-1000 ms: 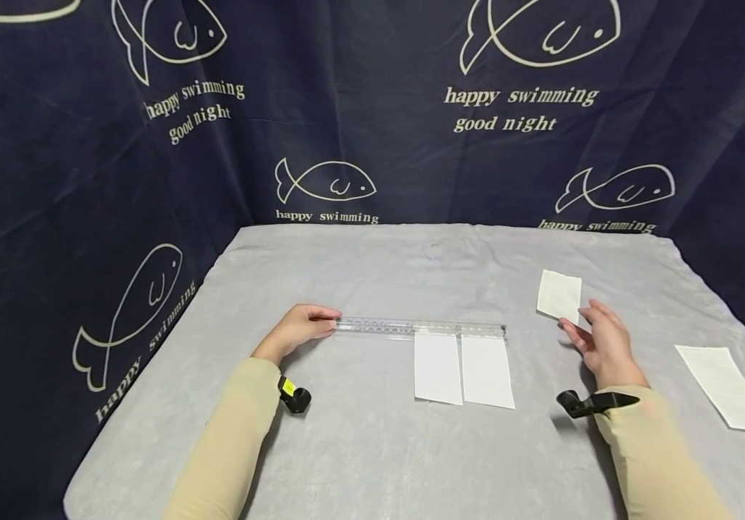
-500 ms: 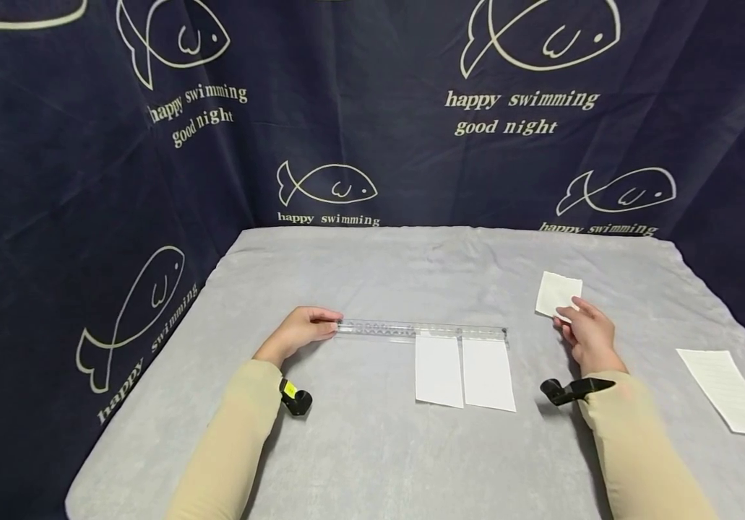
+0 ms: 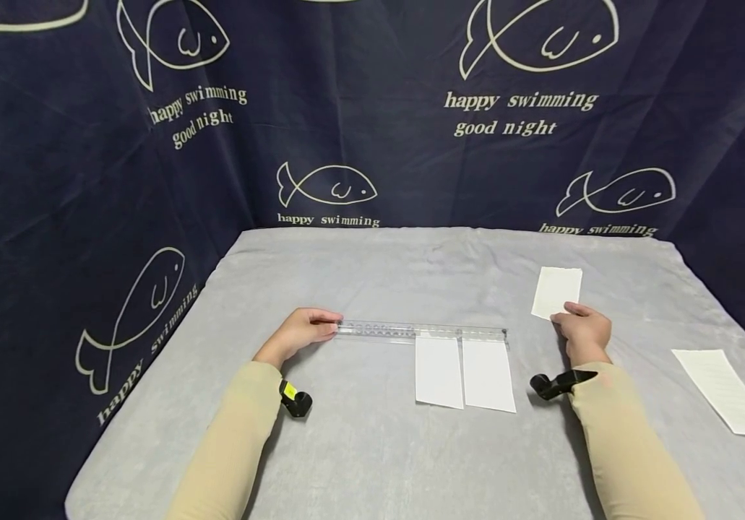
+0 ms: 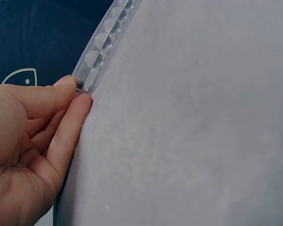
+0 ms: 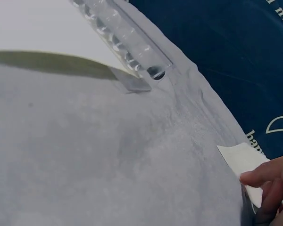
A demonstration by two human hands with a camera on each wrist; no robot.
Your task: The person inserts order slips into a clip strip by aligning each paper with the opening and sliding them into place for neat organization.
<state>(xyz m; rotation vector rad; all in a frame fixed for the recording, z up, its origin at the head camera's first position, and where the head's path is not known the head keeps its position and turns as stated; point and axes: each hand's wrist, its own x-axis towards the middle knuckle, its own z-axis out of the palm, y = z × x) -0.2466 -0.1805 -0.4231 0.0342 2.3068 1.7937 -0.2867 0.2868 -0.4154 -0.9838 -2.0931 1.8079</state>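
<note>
My left hand pinches the left end of a long clear plastic strip between thumb and fingers. A row of round bubble-like shapes runs along the strip in the left wrist view. Two white paper cards lie side by side, their top edges at the strip's right half. To the right of the strip, my right hand pinches a small white paper card by its lower edge. In the right wrist view that card sticks out past the thumb, and the other fingers are partly cut off.
A longer white sheet of paper lies at the right side of the table. Grey cloth covers the tabletop. Behind and to the left hangs a dark blue curtain printed with fish.
My right hand has moved left and turned palm-down, with the paper card tilting more upright in its grip. The left hand and the strip have stayed in place.
</note>
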